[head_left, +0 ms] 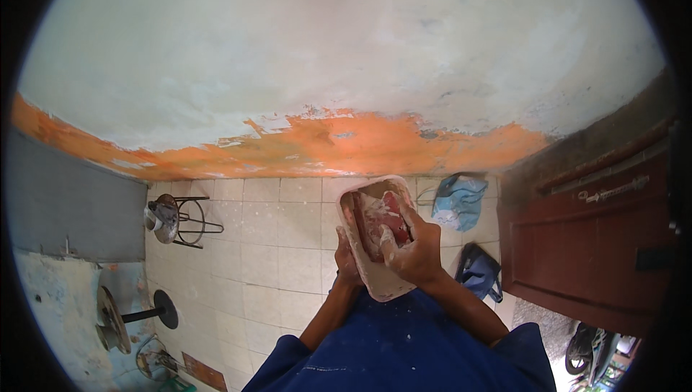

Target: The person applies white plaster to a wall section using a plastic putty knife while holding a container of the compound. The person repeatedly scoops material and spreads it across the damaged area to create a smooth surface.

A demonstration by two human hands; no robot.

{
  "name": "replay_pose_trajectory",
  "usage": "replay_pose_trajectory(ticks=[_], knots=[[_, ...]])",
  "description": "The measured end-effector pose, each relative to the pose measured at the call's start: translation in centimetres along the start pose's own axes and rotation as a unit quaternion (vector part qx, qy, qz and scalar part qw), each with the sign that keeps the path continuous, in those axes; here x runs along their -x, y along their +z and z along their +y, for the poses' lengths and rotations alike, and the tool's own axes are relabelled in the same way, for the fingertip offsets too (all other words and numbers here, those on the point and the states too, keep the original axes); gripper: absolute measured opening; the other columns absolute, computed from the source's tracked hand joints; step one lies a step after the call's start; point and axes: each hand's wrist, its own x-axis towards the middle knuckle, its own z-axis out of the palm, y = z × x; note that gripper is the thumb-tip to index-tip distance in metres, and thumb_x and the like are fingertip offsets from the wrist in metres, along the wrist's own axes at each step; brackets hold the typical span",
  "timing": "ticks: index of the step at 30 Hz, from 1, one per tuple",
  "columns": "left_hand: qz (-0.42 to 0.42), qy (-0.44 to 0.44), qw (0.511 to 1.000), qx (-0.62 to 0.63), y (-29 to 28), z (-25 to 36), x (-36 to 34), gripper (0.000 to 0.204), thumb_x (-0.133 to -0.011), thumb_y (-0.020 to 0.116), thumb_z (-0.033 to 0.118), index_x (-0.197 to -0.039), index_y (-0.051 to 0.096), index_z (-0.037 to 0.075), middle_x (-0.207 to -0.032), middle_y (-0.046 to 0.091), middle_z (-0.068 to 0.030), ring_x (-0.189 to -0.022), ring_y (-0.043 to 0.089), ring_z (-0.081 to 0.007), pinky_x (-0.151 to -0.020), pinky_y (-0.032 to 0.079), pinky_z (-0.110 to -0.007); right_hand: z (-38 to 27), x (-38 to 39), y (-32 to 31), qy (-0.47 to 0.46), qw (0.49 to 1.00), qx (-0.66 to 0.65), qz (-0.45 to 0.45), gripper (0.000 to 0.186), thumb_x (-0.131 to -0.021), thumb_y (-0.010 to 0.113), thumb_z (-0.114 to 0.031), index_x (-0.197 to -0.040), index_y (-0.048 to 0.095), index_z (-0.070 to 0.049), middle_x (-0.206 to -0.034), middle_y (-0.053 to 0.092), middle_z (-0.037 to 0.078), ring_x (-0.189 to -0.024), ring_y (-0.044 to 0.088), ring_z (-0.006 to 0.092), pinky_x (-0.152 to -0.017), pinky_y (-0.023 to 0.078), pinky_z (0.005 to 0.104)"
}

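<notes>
One rectangular, round-cornered pinkish tub [383, 285], its surface smeared with pale paste, is in our hands above the floor, just in front of our blue shirt [393, 341]. Inside it we have a flat red tool [401, 232], partly hidden by our grip, and a whitish paste [373, 208] lies against it. Our left hand [347, 259] is closed on the tub's left side, with one digit along the outer wall; how the other fingers lie beneath, we cannot tell. Our right hand [417, 251] reaches over the right rim, its fingers bent nearly closed around the red tool, the whitened thumb on the near face.

Beyond the tub we face a whitish wall [324, 53] with a ragged orange band [360, 143] along its foot. Under us spreads a cream tiled floor [267, 248]. To our right lie a crumpled light-blue bag [461, 201] and, nearer us, a dark-blue bag [477, 271], both near a brown panelled door [577, 248]. Well apart on our left stand a round-topped stool with black metal legs [167, 219] and a second round-topped stool on a black disc base [112, 318], beside a grey panel [79, 197].
</notes>
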Motion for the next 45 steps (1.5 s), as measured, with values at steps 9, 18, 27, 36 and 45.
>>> replay_pose_trajectory(ticks=[9,18,27,36,45], knots=[[0.021,0.042,0.999,0.010,-2.0,-0.6,-0.5,0.055,-0.097,0.028,0.043,-0.141,0.029,0.010,-0.134,0.043,-0.0151,-0.120,0.046,-0.0313,-0.100,0.043,-0.045,-0.3,0.5,0.1,0.030,0.999,-0.014,0.010,0.062,-0.075,0.065,-0.006,-0.132,0.043,0.004,-0.110,0.064,0.021,-0.089,0.068,0.0296,-0.070,0.054,0.0305],[0.073,0.014,0.997,-0.009,-2.1,-0.6,-1.3,0.053,-0.098,0.031,0.044,-0.139,0.030,0.010,-0.130,0.044,-0.0125,-0.118,0.048,-0.0264,-0.097,0.046,-0.039,-0.2,0.3,0.2,-0.018,0.998,-0.015,0.051,0.057,-0.071,0.067,-0.005,-0.124,0.050,0.005,-0.092,0.067,0.024,-0.078,0.069,0.0329,-0.066,0.054,0.0325],[0.017,0.023,0.999,0.024,-4.8,-1.3,-2.1,0.057,-0.097,0.035,0.046,-0.139,0.034,0.008,-0.134,0.045,-0.0142,-0.120,0.047,-0.0301,-0.100,0.042,-0.044,-1.7,-0.1,-0.9,0.023,0.999,-0.031,0.012,0.059,-0.075,0.062,-0.003,-0.131,0.043,0.004,-0.118,0.061,0.018,-0.097,0.065,0.0293,-0.080,0.054,0.0321],[0.039,0.019,0.999,0.003,-4.2,-0.5,-1.6,0.057,-0.097,0.034,0.046,-0.139,0.035,0.008,-0.132,0.046,-0.0137,-0.119,0.048,-0.0296,-0.099,0.043,-0.043,-2.9,1.0,-2.4,0.120,0.991,0.006,-0.052,0.057,-0.076,0.064,-0.005,-0.130,0.047,0.003,-0.102,0.067,0.020,-0.089,0.068,0.0195,-0.075,0.053,0.0279],[0.036,0.030,0.999,-0.005,-3.7,-0.8,-2.6,0.057,-0.097,0.034,0.047,-0.138,0.036,0.008,-0.131,0.048,-0.0133,-0.118,0.049,-0.0291,-0.099,0.044,-0.043,-0.8,-0.4,-5.4,0.252,0.832,-0.493,0.027,0.042,-0.079,0.063,-0.001,-0.118,0.049,0.007,-0.103,0.064,0.015,-0.088,0.065,0.0178,-0.077,0.054,0.0279]])
